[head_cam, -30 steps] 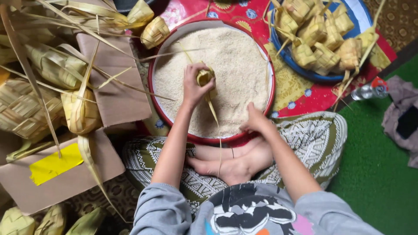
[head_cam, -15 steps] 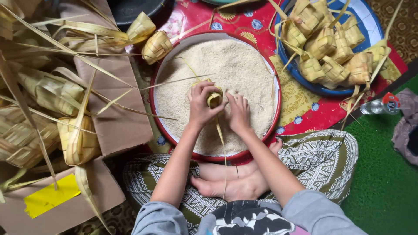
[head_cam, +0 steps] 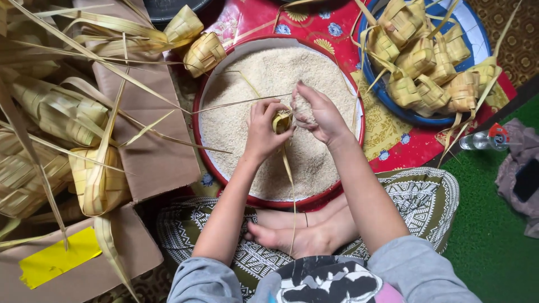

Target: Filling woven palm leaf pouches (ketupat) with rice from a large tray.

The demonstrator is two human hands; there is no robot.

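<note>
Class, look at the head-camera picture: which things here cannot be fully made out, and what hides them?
- Woven leaf pouch: mostly hidden between the left hand and right hand.
- Dark vessel: cut off by the top edge.
- Cardboard box: its inside is covered by woven pouches.

My left hand (head_cam: 263, 132) is covering most of the small woven leaf pouch (head_cam: 282, 121), so its opening is hidden. My right hand (head_cam: 318, 114) is hiding whatever rice it holds. The top edge is cutting off the blue tray (head_cam: 443, 119) and the dark pot (head_cam: 168, 7).
</note>
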